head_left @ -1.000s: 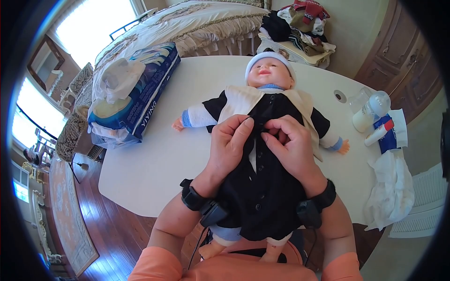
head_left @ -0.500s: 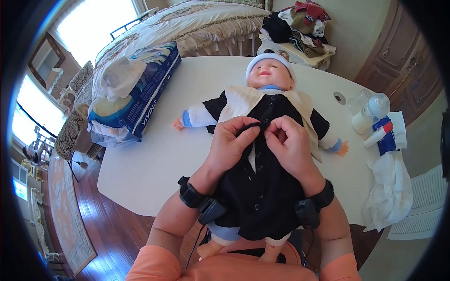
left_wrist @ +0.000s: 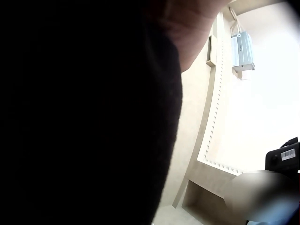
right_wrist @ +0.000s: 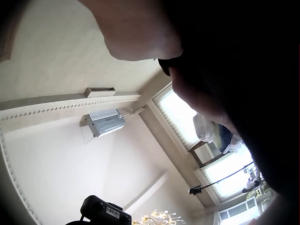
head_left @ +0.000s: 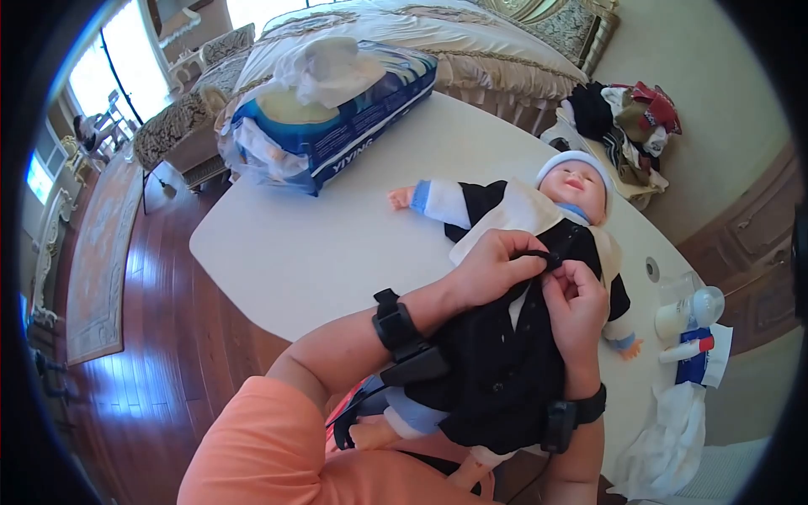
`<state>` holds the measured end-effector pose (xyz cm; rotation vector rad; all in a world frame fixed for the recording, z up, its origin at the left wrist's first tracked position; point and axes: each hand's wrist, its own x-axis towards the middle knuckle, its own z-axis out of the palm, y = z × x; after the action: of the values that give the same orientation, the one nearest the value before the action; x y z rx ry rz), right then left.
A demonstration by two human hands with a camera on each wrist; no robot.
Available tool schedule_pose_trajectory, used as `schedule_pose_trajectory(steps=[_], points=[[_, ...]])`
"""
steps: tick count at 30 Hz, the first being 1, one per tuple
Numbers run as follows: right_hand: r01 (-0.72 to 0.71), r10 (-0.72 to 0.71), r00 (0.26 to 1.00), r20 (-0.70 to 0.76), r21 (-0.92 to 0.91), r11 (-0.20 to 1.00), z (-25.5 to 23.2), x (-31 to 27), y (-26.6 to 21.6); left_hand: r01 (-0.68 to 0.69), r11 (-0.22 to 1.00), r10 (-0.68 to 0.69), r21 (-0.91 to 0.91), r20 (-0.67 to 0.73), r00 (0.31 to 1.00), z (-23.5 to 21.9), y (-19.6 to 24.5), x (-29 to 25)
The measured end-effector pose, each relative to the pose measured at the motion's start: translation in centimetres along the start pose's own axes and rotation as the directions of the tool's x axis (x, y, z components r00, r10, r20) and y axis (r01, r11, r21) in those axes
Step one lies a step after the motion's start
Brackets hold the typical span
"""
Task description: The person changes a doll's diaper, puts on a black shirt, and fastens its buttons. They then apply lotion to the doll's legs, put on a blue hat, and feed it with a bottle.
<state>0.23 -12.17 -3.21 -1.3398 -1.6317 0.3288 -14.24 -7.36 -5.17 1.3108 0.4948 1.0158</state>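
A baby doll [head_left: 576,187] in a white hat lies on its back, wearing a black garment [head_left: 497,362] with a cream collar and a row of buttons. The left hand [head_left: 497,268] pinches the black front edge at the doll's chest. Close beside it, the right hand [head_left: 581,310] pinches the same front with thumb and fingers. Below the hands the opening shows a strip of white. Black cloth [left_wrist: 93,117] fills much of the left wrist view. In the right wrist view, fingers [right_wrist: 197,101] hold dark cloth. The fingertips hide the exact spot gripped.
On the white table [head_left: 337,244] a blue diaper pack [head_left: 362,126] stands at the back left. A baby bottle [head_left: 690,311], a red-capped tube [head_left: 686,349] and crumpled white plastic [head_left: 665,438] lie along the right edge. Clothes [head_left: 623,126] are piled beyond the table.
The head view has turned, so the doll and hands appear farther right. Since the earliest frame, the left hand has drawn a fold of black cloth close to the right fingertips.
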Motion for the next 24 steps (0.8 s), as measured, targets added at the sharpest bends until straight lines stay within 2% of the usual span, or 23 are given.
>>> schedule_pose_trajectory(steps=[4, 5, 8, 9, 11, 16, 20, 23, 24], points=[[-0.054, 0.053, 0.998, 0.019, 0.037, 0.998, -0.5, -0.2, -0.7, -0.012, 0.999, 0.013, 0.047, -0.02, 1.0, 0.3, 0.7, -0.2], [-0.064, 0.064, 0.998, 0.008, 0.02, 0.998, -0.8, -0.3, -0.6, 0.007, 1.0, -0.007, -0.002, -0.03, 1.0, 0.5, 0.6, -0.3], [-0.222, 0.197, 0.974, 0.113, 0.283, 0.933, -1.3, -0.5, -0.4, 0.033, 0.997, -0.031, 0.065, -0.03, 0.999, 0.4, 0.9, -0.4], [-0.23, 0.207, 0.972, 0.107, 0.281, 0.932, -1.4, -0.5, -0.3, 0.018, 0.998, -0.016, 0.062, -0.031, 0.999, 0.5, 0.9, -0.4], [-0.301, 0.27, 0.954, 0.133, 0.447, 0.842, -1.5, -0.4, -0.2, 0.011, 0.998, -0.01, 0.058, -0.026, 1.0, 0.6, 1.0, -0.5], [-0.305, 0.276, 0.952, 0.131, 0.422, 0.854, -1.6, -0.5, -0.2, -0.039, 0.997, 0.042, 0.067, -0.044, 0.998, 0.8, 1.2, -0.6], [-0.321, 0.289, 0.947, 0.139, 0.426, 0.846, -1.5, -0.6, -0.2, 0.006, 1.0, -0.006, 0.016, -0.026, 1.0, 0.5, 1.3, -0.8], [-0.338, 0.295, 0.941, 0.165, 0.44, 0.832, -1.5, -0.6, -0.1, 0.004, 0.992, -0.001, 0.124, -0.019, 1.0, 0.5, 1.5, -0.7], [-0.339, 0.297, 0.941, 0.163, 0.441, 0.831, -1.5, -0.6, -0.2, -0.078, 0.978, 0.081, 0.195, -0.01, 0.997, 0.4, 1.1, -0.5]])
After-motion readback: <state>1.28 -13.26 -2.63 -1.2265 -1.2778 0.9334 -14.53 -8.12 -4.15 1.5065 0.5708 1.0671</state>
